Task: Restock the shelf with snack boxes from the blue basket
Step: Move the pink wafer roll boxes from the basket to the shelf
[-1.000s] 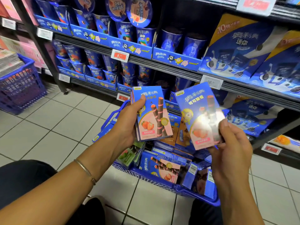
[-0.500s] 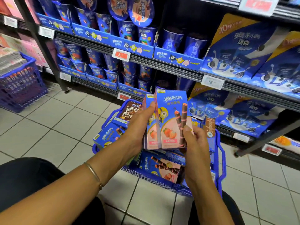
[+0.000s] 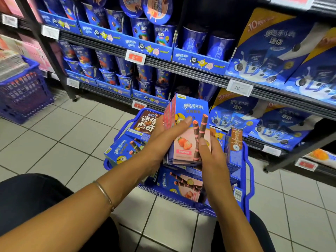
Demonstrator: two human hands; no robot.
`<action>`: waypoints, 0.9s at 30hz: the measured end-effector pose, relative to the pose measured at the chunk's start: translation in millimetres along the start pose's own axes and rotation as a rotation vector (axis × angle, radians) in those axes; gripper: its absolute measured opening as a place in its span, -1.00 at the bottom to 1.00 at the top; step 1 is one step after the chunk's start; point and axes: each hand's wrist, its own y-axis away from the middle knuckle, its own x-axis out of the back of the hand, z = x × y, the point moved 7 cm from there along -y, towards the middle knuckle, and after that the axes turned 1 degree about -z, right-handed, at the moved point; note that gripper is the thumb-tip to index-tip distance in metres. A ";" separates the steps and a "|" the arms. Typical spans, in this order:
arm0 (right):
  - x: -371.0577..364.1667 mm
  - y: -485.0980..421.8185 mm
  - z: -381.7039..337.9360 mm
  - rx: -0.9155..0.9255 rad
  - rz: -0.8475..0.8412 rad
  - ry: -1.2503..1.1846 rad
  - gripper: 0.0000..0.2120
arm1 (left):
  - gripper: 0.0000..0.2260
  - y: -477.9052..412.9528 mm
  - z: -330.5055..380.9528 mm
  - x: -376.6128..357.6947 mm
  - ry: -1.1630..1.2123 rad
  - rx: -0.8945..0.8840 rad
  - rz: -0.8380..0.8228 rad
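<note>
Left grip (image 3: 163, 135) and right grip (image 3: 212, 157) pinch the stacked snack boxes (image 3: 189, 113); misaligned ones could slip into the blue basket (image 3: 248, 171) below.

light: bright, even; shadows: dim shelf (image 3: 181, 67) recesses; edges: bowed, soft

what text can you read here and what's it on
"奥利奥": held strawberry snack box
"奥利奥 迷你" and "10包": large pack on the shelf
"16.": white price tag, remaining digits blurred
"6.": red price tag, remaining digits blurred
Small print on boxes in the blue basket: too small to read
</note>
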 end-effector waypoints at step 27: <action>29.0 -6.2 104.2 -0.178 -0.180 0.760 -0.65 | -0.32 8.1 13.8 0.6 0.199 0.056 0.028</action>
